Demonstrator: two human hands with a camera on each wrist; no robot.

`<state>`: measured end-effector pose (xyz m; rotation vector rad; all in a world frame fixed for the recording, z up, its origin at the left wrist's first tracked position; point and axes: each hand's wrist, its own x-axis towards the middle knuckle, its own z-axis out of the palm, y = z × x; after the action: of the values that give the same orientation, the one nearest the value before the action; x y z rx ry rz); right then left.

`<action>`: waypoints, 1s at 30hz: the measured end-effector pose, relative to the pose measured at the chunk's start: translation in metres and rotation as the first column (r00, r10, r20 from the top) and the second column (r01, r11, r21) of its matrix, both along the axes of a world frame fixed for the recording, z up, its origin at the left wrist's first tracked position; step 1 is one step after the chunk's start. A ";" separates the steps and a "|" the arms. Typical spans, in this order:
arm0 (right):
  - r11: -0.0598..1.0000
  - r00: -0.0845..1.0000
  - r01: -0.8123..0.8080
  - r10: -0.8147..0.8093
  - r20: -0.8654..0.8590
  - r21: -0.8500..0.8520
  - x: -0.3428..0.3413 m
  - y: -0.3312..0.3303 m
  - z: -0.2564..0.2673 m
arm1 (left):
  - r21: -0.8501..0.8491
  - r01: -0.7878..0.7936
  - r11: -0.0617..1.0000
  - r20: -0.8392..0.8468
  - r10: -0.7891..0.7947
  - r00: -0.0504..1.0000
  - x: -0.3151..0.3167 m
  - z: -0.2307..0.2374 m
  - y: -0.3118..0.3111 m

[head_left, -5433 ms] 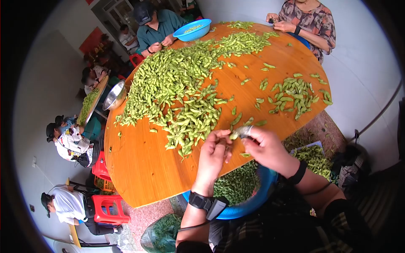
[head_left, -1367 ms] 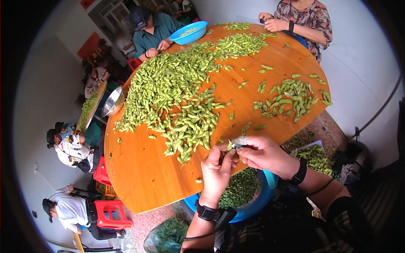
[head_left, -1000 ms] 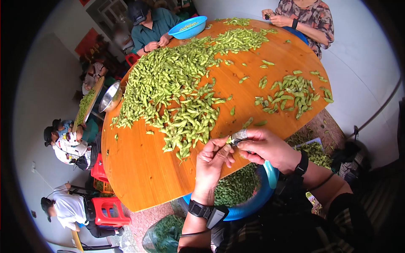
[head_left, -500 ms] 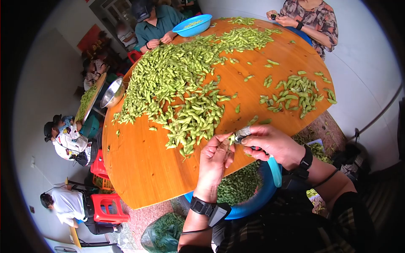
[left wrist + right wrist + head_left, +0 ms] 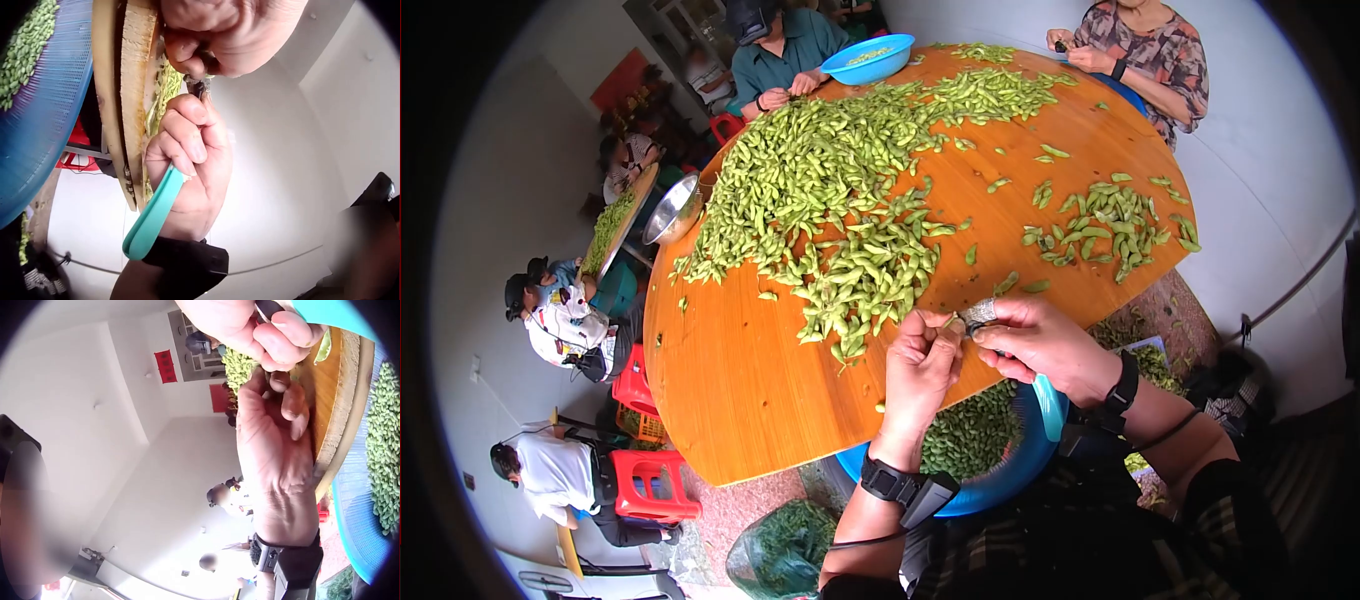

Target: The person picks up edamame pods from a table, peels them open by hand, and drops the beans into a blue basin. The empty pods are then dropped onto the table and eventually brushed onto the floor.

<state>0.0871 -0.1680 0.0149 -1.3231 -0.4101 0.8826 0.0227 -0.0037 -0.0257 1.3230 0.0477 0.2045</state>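
At the near edge of the wooden table [image 5: 755, 400], both hands meet fingertip to fingertip. My left hand [image 5: 920, 370] pinches a small green pod [image 5: 953, 320], mostly covered by fingers. My right hand [image 5: 1055, 350] has its fingers curled round a dark tool whose teal handle [image 5: 1051, 405] hangs below the palm; the left wrist view shows this handle [image 5: 153, 215] as a loop. A silvery wrap [image 5: 980, 314] covers a right fingertip beside the pod. A large heap of green pods [image 5: 800, 185] lies beyond the hands.
A blue basket of shelled beans [image 5: 1032, 455] sits below the table edge. Loose pods [image 5: 1115, 225] lie at the right. A metal bowl [image 5: 672, 210] and blue basin [image 5: 868, 60] stand at the far edge, where two people sit. A red stool [image 5: 650, 485] is at the left.
The teal handle, not visible in the oldest frame, now shows under my right hand. Both hands have stayed together at the table edge, and the head view has shifted slightly.
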 end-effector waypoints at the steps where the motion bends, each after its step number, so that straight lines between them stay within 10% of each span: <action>1: 1.000 1.000 0.000 0.000 0.000 0.000 -0.001 -0.001 0.000 | -0.001 -0.026 1.000 -0.012 0.026 1.000 -0.001 -0.001 -0.001; 13: 0.989 0.961 0.140 -0.148 0.234 0.049 -0.010 0.012 -0.002 | -0.078 0.052 0.996 -0.089 -0.059 0.994 -0.002 0.001 0.004; 25: 0.976 0.965 0.084 -0.030 -0.260 0.201 -0.006 0.005 0.010 | -0.537 0.131 0.833 -0.030 -0.174 0.984 -0.006 0.001 0.015; 30: 0.989 0.991 0.086 -0.071 -0.116 0.124 0.001 -0.003 0.012 | -0.420 0.149 0.895 -0.083 -0.201 0.976 -0.005 0.012 0.007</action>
<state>0.0877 -0.1710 0.0272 -1.1586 -0.3200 0.8459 0.0181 0.0038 -0.0139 0.9084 0.0722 -0.0444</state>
